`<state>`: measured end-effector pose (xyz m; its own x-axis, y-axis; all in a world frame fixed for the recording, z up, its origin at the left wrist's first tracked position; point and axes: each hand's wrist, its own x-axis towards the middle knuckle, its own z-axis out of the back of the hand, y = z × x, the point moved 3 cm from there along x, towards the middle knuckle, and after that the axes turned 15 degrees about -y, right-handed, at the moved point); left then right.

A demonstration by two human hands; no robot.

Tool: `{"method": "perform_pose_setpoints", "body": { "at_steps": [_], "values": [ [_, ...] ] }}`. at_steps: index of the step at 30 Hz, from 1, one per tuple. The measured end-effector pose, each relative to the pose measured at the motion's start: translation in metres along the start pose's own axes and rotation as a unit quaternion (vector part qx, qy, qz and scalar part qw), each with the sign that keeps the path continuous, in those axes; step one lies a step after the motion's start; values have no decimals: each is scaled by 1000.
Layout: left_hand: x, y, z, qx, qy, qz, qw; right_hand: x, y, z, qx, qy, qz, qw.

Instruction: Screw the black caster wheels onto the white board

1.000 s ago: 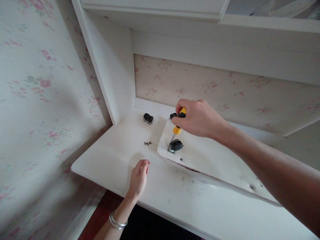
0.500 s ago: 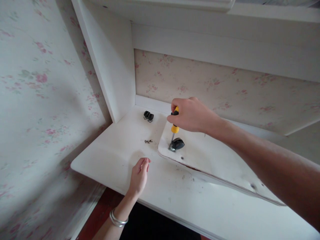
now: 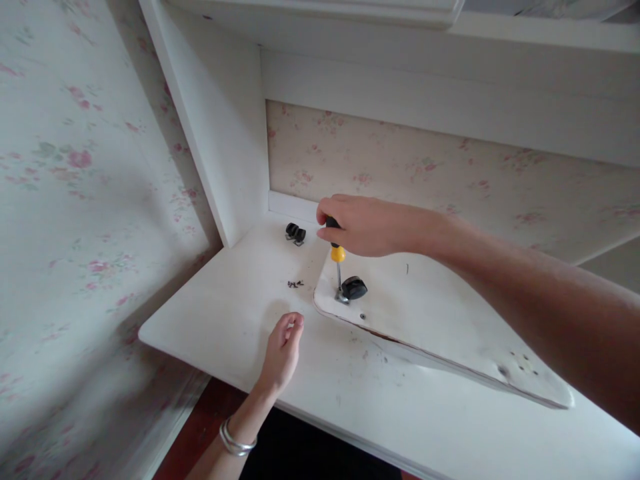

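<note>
My right hand grips the black and yellow handle of a screwdriver from above. Its shaft stands nearly upright, the tip down at the metal plate of a black caster wheel. That caster sits at the left corner of a white board. Curled with the thumb near the fingers, my left hand rests over the desk in front of the board; whatever may be inside it is hidden. Several small screws lie beyond it. Farther back are two black casters.
The board lies on a white desk with a rounded left corner. An upright side panel and an overhead shelf enclose the space. Screw holes show at the board's right end. Floral wallpaper covers the wall at left.
My right hand has shifted left and turned, bringing the screwdriver from a tilt to nearly upright. My left hand's fingers have moved slightly. The screw holes at the board's right end show more fully.
</note>
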<state>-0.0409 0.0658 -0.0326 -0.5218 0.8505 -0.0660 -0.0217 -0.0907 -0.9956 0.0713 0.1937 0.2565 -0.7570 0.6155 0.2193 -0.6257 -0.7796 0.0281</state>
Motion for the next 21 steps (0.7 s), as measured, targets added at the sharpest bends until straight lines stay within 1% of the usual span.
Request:
{"method": "perform_pose_setpoints", "body": {
  "at_steps": [4,7,9,10,12,15,16,20,21],
  "values": [
    [10,-11,-7,-30,24,4,999,2,-4,4,-6,55,-21,998],
    [22,-21,-15,-43,42,1,998,4,-3,8,-101,74,-50,991],
    [28,-28,-22,-47,57,-4,997,6,0,11,-164,67,-72,982],
    [29,-30,-25,-49,66,-6,997,8,2,11,-178,64,-78,979],
    [29,-32,-30,-56,75,-4,996,10,5,10,-163,74,-71,981],
    [26,-32,-32,-60,66,5,996,13,9,7,-122,109,-50,985],
    [25,-32,-32,-61,64,6,996,14,10,7,-134,108,-49,984],
    [22,-31,-30,-63,70,0,996,17,12,11,-241,62,-56,967],
    [22,-31,-30,-62,71,-3,996,16,13,11,-247,64,-58,965]
  ]
}}
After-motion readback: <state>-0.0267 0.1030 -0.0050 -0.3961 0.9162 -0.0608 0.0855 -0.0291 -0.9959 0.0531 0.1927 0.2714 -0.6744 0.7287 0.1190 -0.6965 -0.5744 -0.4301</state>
